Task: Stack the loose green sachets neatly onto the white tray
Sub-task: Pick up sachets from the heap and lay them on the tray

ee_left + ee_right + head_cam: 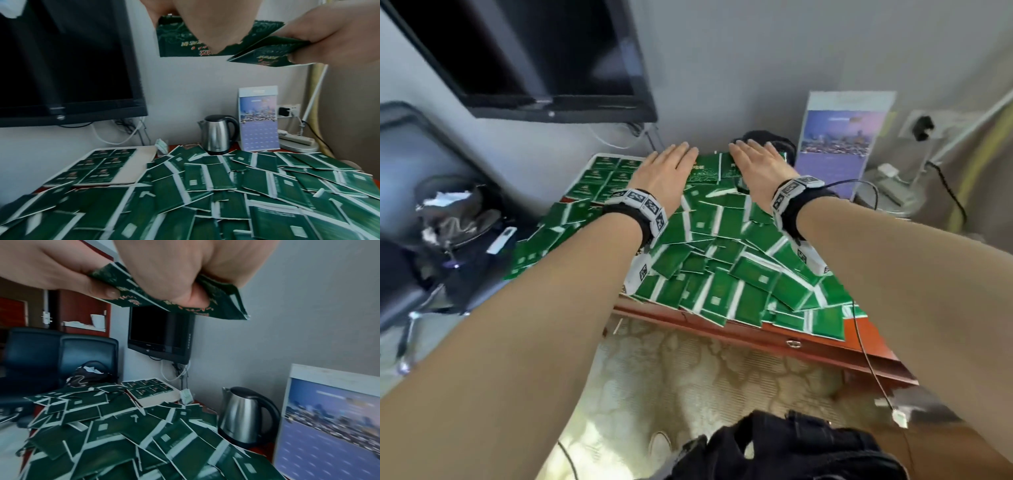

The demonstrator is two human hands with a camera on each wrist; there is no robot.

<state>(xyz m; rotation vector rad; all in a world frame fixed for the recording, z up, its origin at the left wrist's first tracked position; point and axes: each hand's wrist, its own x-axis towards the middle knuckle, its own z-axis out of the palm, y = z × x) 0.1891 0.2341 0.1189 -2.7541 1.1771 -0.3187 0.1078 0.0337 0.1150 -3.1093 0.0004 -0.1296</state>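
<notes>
Between both hands (709,168), held sachets (705,171)

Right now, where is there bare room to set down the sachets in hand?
The white tray has a bare strip along its right side, between the laid green sachets and the loose green pile. That pile crowds the table up to the steel kettle.

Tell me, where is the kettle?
In the left wrist view, the kettle stands at the desk's back, between the white tray and the calendar.
</notes>
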